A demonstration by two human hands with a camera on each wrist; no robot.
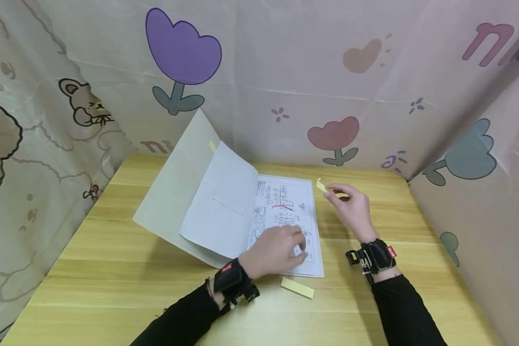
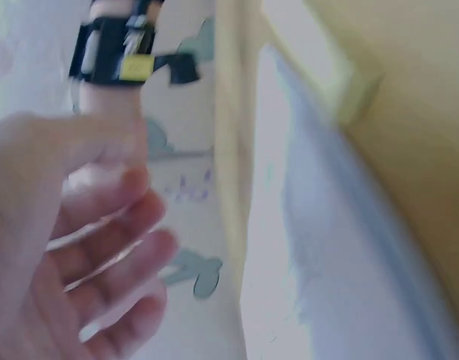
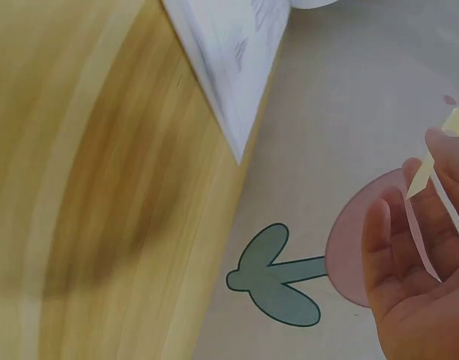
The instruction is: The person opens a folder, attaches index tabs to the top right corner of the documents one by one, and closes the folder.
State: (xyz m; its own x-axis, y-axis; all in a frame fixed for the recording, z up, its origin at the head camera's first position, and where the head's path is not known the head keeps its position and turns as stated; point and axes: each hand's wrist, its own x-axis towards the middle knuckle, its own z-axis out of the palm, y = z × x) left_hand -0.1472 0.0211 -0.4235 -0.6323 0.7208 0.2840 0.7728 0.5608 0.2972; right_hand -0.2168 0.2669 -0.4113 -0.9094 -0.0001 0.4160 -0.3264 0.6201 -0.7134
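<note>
A booklet lies open on the table, its printed page (image 1: 307, 192) showing technical drawings and a red mark. Its pale cover (image 1: 168, 206) and a mostly blank page (image 1: 225, 206) stand raised at the left, with a yellow sticky tab (image 1: 212, 146) near the top of that page. Over the lower part of the drawings is my left hand (image 1: 277, 251), fingers loosely bent and holding nothing. Right of the booklet, my right hand (image 1: 353, 211) pinches a slim yellow sticky note (image 1: 320, 185) between thumb and finger, above the table. The note's end is bent.
A narrow pad of yellow sticky notes (image 1: 297, 288) lies just below the booklet's front edge. The wooden table (image 1: 112, 278) is bordered at the back and sides by a printed cloth (image 1: 268, 57). Both wrists carry black strapped cameras.
</note>
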